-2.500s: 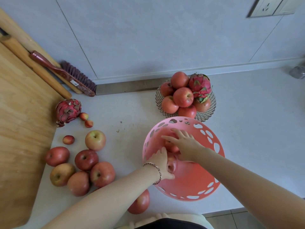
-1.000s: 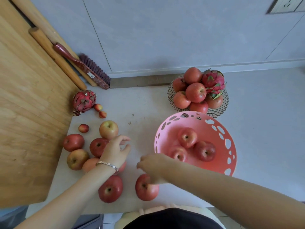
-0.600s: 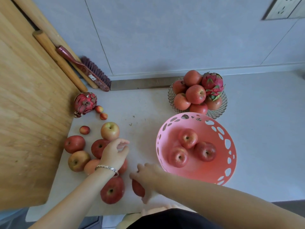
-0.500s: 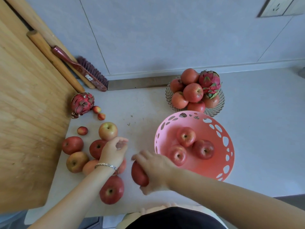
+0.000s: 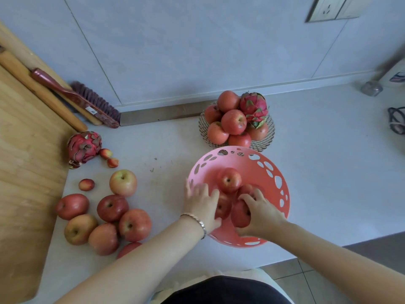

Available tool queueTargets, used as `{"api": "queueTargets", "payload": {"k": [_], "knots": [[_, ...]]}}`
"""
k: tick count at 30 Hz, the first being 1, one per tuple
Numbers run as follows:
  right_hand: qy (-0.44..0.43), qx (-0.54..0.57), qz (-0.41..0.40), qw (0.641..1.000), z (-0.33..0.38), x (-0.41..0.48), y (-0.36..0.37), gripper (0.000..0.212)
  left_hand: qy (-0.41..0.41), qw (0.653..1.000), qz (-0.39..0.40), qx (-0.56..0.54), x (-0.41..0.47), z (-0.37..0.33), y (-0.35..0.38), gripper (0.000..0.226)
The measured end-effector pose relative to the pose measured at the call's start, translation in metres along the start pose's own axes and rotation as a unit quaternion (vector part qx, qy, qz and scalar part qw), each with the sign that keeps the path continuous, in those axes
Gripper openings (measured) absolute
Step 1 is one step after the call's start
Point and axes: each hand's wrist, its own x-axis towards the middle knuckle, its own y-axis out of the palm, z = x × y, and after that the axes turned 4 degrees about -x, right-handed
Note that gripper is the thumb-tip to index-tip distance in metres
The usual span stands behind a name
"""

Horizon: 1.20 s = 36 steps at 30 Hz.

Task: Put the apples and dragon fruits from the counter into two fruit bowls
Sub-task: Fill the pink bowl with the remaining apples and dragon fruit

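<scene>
Pale counter [image 5: 328, 172]: both hands inside pink bowl [image 5: 278, 172]; right hand [image 5: 262, 212] curled around an apple [image 5: 240, 215], left hand [image 5: 202, 206] spread beside another apple [image 5: 223, 207], grasp unclear.

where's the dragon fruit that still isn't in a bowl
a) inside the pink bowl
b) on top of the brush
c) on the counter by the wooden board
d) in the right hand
c: the loose dragon fruit lies on the counter right beside the wooden board, with small fruits next to it; the other dragon fruit already sits in the wire bowl.
</scene>
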Motion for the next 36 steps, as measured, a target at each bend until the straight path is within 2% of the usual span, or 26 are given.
{"api": "queueTargets", "payload": {"k": [2,6,10,12,15,18,23,26,29,31,33,36], "knots": [[-0.008,-0.020,-0.004,1.000,0.004,0.001,0.007,0.078,0.032,0.998,0.003,0.047,0.008,-0.016,0.001,0.066],[-0.024,-0.087,-0.015,0.996,0.006,0.002,0.017,0.078,0.020,0.993,0.102,0.064,0.021,-0.023,0.008,0.068],[-0.068,-0.114,-0.018,0.991,-0.001,0.006,0.015,0.079,0.032,0.991,0.129,0.033,0.024,-0.017,0.008,0.064],[-0.120,-0.141,-0.022,0.982,-0.003,0.008,0.014,0.078,0.036,0.990,0.131,0.037,0.025,-0.015,0.008,0.069],[-0.143,-0.168,-0.056,0.974,-0.006,0.012,0.016,0.081,0.032,0.990,0.135,0.021,0.024,-0.010,0.008,0.074],[-0.167,-0.162,-0.030,0.972,-0.003,0.017,0.019,0.082,0.008,0.990,0.137,-0.031,0.023,-0.004,0.008,0.073],[-0.122,-0.119,-0.016,0.985,-0.008,0.015,0.017,0.082,0.003,0.991,0.123,-0.053,0.021,0.000,0.008,0.075],[-0.099,-0.111,-0.039,0.988,-0.011,0.013,0.010,0.080,0.014,0.993,0.104,-0.050,0.020,0.002,0.009,0.092],[0.022,-0.057,-0.088,0.994,-0.011,0.014,0.002,0.089,0.045,0.994,0.096,-0.022,0.025,0.004,0.009,0.107],[0.093,-0.001,-0.044,0.995,-0.012,0.017,0.000,0.093,0.060,0.991,0.110,-0.034,0.030,0.005,0.008,0.109],[0.099,0.049,0.002,0.994,-0.014,0.021,0.001,0.091,0.065,0.988,0.128,-0.057,0.032,0.004,0.006,0.108],[0.086,0.081,-0.015,0.993,-0.022,0.024,0.004,0.078,0.050,0.986,0.139,-0.078,0.032,0.004,0.010,0.109]]}}
